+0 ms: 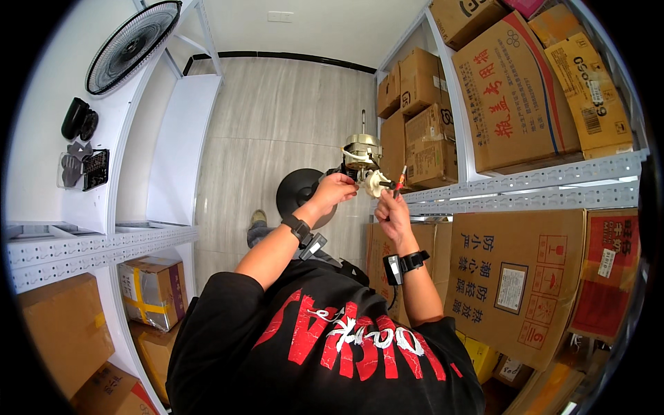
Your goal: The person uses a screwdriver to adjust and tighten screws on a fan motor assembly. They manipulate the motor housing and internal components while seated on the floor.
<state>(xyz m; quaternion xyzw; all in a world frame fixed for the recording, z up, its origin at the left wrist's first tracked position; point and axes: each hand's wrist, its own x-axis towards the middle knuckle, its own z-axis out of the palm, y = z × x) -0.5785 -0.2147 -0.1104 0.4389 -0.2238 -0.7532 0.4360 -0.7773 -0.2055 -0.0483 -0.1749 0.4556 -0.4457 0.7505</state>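
A metal fan motor (pixel 363 150) with a long shaft pointing away from me stands above a round black base (pixel 294 194). On its near side is a cream plastic gear housing (pixel 375 185). My left hand (pixel 335 191) is closed, its fingertips pinched at the left of this housing; any small part between them is hidden. Closed around a slim red-and-black tool that looks like a screwdriver (pixel 400 180), my right hand (pixel 393 211) is just right of the housing. The tool's tip cannot be made out.
White shelving (pixel 169 152) runs along my left, bearing a black fan grille (pixel 131 48), a black case (pixel 76 119) and an opened bit set (pixel 96 170). Racks of cardboard boxes (pixel 515 97) stand close on my right. My foot (pixel 259 216) is left of the base.
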